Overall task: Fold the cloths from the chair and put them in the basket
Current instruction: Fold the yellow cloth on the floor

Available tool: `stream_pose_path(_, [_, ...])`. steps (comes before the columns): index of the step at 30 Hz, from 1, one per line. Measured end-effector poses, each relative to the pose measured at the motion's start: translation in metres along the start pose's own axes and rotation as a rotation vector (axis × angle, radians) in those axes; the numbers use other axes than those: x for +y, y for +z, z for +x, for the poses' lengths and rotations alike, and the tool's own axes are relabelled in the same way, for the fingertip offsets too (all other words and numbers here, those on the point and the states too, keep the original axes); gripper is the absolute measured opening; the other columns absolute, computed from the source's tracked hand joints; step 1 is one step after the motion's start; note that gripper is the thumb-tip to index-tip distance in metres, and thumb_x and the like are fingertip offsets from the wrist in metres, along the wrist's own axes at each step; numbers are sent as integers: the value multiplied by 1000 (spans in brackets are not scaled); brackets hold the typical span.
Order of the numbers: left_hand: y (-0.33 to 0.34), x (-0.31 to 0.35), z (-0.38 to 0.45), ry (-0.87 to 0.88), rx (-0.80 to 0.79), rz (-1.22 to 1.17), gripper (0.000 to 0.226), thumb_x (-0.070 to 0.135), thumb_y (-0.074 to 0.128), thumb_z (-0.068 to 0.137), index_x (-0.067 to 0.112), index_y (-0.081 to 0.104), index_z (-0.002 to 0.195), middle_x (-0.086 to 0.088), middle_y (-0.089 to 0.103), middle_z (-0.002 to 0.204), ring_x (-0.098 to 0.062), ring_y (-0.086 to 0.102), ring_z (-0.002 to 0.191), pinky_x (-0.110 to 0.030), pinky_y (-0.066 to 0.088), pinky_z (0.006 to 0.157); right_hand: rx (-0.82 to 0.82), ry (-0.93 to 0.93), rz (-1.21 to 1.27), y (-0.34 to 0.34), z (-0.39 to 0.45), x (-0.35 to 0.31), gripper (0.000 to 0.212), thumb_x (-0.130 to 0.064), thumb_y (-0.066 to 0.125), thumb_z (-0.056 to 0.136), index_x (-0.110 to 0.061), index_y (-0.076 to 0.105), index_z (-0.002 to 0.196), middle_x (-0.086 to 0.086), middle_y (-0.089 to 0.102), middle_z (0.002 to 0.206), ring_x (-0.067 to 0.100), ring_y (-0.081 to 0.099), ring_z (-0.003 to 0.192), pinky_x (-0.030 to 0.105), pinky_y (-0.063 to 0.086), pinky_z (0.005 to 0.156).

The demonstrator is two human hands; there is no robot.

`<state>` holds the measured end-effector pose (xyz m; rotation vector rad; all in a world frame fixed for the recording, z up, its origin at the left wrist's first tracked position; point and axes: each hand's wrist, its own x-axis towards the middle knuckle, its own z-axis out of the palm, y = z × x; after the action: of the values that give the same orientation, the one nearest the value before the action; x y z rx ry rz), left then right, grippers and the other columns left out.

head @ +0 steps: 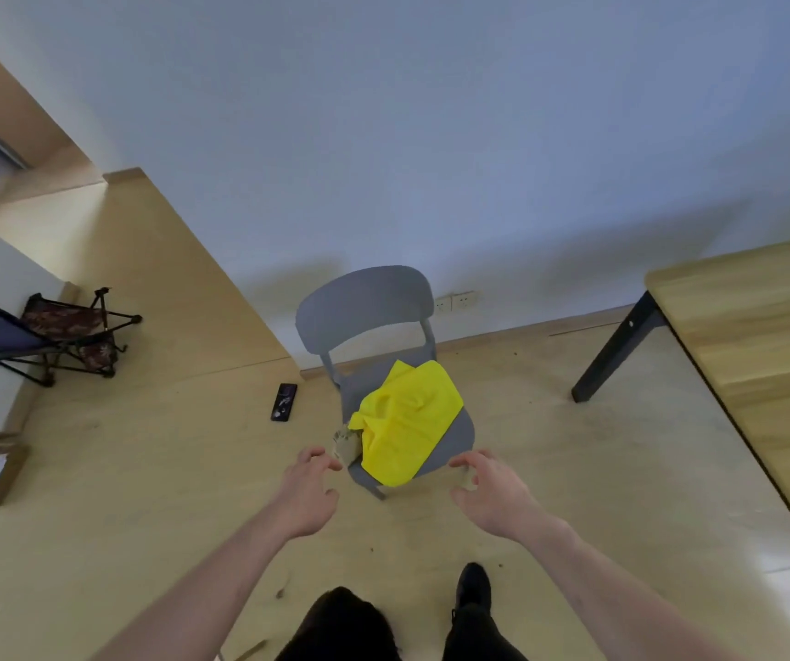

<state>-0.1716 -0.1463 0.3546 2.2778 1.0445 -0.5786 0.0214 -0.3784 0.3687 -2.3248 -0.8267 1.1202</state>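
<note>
A yellow cloth [407,417] lies crumpled on the seat of a grey chair [364,302]. The cloth is longer one way than the other. Its long side runs from the back right of the seat, near the chair back, down to the front edge, where one end hangs over a little. A small beige cloth [346,445] peeks out at the left front of the seat, partly under the yellow one.

Both hands reach out toward the chair from the near side. The left hand [309,493] is open, with its fingers spread and a bit curled. It holds nothing. Its fingertips are just beside the beige cloth and the front left of the seat. The right hand [490,493] is open too, with curled fingers, and holds nothing. It is near the front right edge of the seat, apart from the yellow cloth. The yellow cloth lies between the two hands and a bit beyond them.

A dark phone [284,402] lies on the floor left of the chair. A wooden surface [765,336] stands on the right. No writing can be read.
</note>
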Motion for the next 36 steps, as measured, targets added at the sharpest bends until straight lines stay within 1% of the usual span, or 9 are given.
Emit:
stream_pose_path(4, [-17,-23,53,10,-103,62,47,15,54,93,25,52,138,0,28,154,-27,43,135,-39,38,112,49,62,51,10,29,-25,43,-24,61,95,-27,56,138,-4,47,141,8,50,101,18,38,86])
stream_pose_path(9, [-22,-45,141,57,-250,99,48,13,49,93,27,52,139,-3,31,152,-27,46,133,-38,43,109,174,192,135,36,59,-49,40,-20,57,96,-29,57,135,-9,47,142,13,55,122,21,42,86])
stream_pose_path(13, [-6,-59,209,144,-348,129,44,12,44,96,17,56,138,-12,42,150,-31,43,136,-40,38,113,287,290,195,69,88,-60,37,-23,59,96,-33,58,132,-13,47,139,9,58,112,25,47,86])
stream_pose_path(17, [19,-84,265,132,-418,126,49,31,44,91,28,61,136,-13,42,148,-33,43,137,-36,36,114,346,366,246,109,115,-65,33,-27,62,95,-37,58,126,-19,48,133,-1,56,96,21,45,77])
stream_pose_path(21, [49,-94,306,163,-458,102,63,40,37,75,32,67,129,-6,45,153,-34,46,136,-36,38,112,379,403,293,146,127,-62,32,-27,62,95,-38,58,125,-23,47,130,0,57,106,17,45,77])
stream_pose_path(24, [75,-100,323,116,-474,0,57,28,48,83,28,61,138,-7,42,157,-34,45,138,-36,39,113,389,442,307,172,122,-59,33,-27,62,95,-39,58,125,-25,47,128,1,56,109,13,44,73])
stream_pose_path(27, [86,-99,327,115,-416,-139,57,16,57,88,24,54,144,-9,49,152,-29,48,137,-37,39,113,422,489,333,189,107,-56,31,-28,64,94,-40,60,122,-25,48,125,-1,57,105,12,44,71])
stream_pose_path(32, [11,-39,253,445,-150,-363,27,12,66,92,34,70,106,15,69,110,-7,66,102,-25,51,91,530,498,418,191,59,-75,29,-25,69,91,-44,62,112,-27,54,121,-6,59,101,16,50,76])
stream_pose_path(36, [-63,13,165,659,-101,-509,25,6,60,94,22,75,106,8,73,102,0,68,86,-10,49,76,604,483,468,181,13,-105,31,-22,69,91,-46,61,110,-24,57,116,-6,60,101,13,46,76])
